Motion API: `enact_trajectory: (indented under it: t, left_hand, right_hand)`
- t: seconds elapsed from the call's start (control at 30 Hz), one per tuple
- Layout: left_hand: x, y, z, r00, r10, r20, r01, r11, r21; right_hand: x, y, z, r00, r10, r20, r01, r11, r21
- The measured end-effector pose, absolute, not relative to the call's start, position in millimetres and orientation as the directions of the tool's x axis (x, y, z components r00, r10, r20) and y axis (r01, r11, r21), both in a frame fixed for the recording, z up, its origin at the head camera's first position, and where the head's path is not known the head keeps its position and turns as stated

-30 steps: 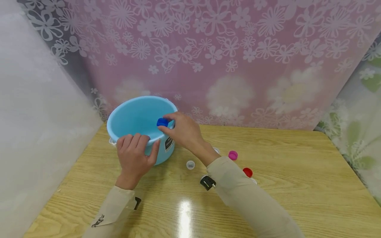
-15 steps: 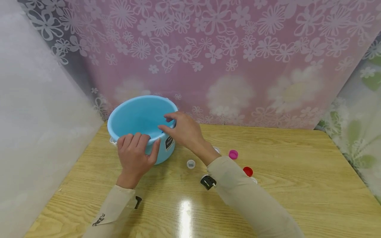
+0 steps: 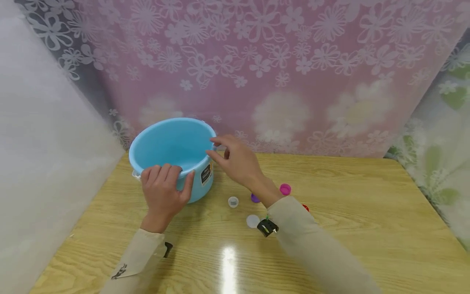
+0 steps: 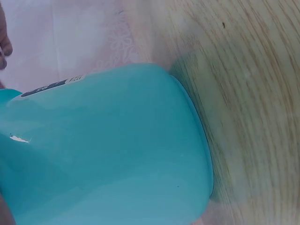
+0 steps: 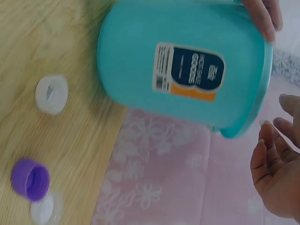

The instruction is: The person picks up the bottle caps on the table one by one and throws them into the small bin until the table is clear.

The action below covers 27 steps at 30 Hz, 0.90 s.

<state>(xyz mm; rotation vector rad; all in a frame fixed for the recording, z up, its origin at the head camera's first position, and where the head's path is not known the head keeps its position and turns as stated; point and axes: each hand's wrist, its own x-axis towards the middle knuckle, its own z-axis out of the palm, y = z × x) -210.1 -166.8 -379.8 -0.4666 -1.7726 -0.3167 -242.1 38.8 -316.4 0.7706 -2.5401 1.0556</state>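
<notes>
A light-blue bucket stands on the wooden table, its label facing the right wrist camera. My left hand grips the near rim, fingers over the edge and thumb outside. Its wall fills much of the left wrist view. My right hand is just beside the right rim, thumb and fingers apart with nothing between them. Bottle caps lie right of the bucket: a white cap, a purple cap and a pink cap. The bucket's floor is hidden by its near wall.
A flat whitish disc lies near the right wrist's black camera. Partly behind the right sleeve is a red cap. A pink flowered curtain hangs along the table's back edge.
My right hand let go of the blue bottle cap over the bucket, and the cap is out of sight. That hand has since drawn back right, off the rim. The left hand keeps its grip.
</notes>
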Motion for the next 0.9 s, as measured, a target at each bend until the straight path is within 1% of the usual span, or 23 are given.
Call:
enact_trajectory:
  t: [0.33, 0.43, 0.6, 0.73, 0.9]
  left_hand:
    - [-210.5, -168.0, -378.6, -0.19, 0.121, 0.974, 0.477, 0.879, -0.016]
    - [-210.5, -168.4, -378.4, -0.184, 0.114, 0.976, 0.474, 0.88, -0.013]
    - [-210.0, -165.2, -378.4, -0.191, 0.117, 0.974, 0.483, 0.876, -0.011]
    - [-209.5, -162.6, -378.6, -0.197, 0.121, 0.973, 0.485, 0.874, -0.01]
    - [-210.0, -160.7, -378.5, -0.192, 0.109, 0.975, 0.486, 0.874, -0.002]
  right_hand:
    - [-243.0, 117.4, -332.8, -0.882, -0.325, 0.34, -0.469, 0.671, -0.575]
    - [-240.5, 142.9, -340.6, -0.909, -0.297, 0.294, -0.417, 0.686, -0.596]
    - [-230.1, 189.6, -356.3, -0.945, -0.256, 0.205, -0.328, 0.721, -0.611]
    - [-218.7, 223.1, -369.1, -0.956, -0.252, 0.149, -0.29, 0.745, -0.601]
    - [-206.7, 249.9, -383.0, -0.963, -0.251, 0.099, -0.263, 0.792, -0.551]
